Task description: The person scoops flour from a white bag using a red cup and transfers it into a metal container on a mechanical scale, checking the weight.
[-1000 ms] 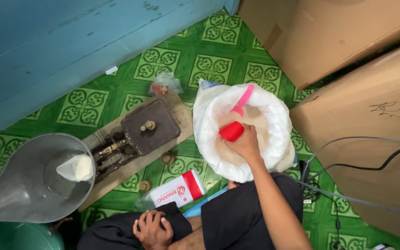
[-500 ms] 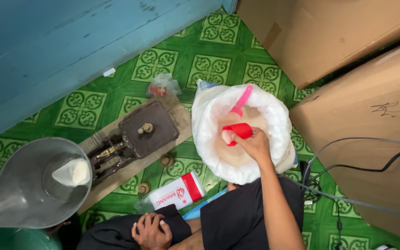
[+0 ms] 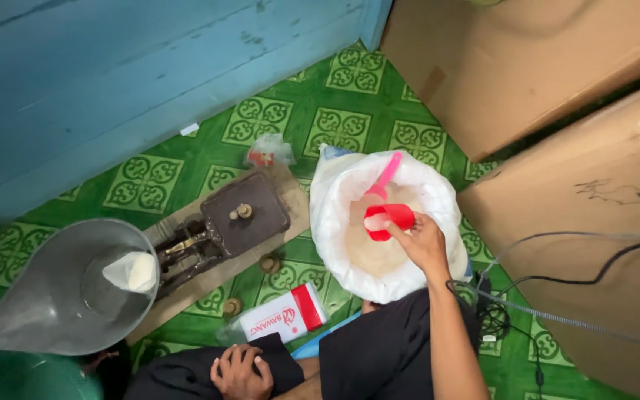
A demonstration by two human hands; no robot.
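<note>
Right hand [image 3: 422,244] grips red scoop [image 3: 388,221] inside open white sack [image 3: 335,215] of pale grain; left hand [image 3: 241,372] closed, resting on knee, red-and-white rectangular packet [image 3: 284,321] just above it, cardboard boxes [image 3: 601,200] crowding right.

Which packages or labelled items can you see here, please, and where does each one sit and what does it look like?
Packet: flat, white with a red end, lying on the green floor by the knee.
Small bag: clear, crumpled, red inside, near the blue wall.
Sack: white, open, round, holding pale grains; the right hand holds a red scoop in it.
Boxes: two large brown cardboard ones at the right; the nearer bears a dark scribble.
</note>
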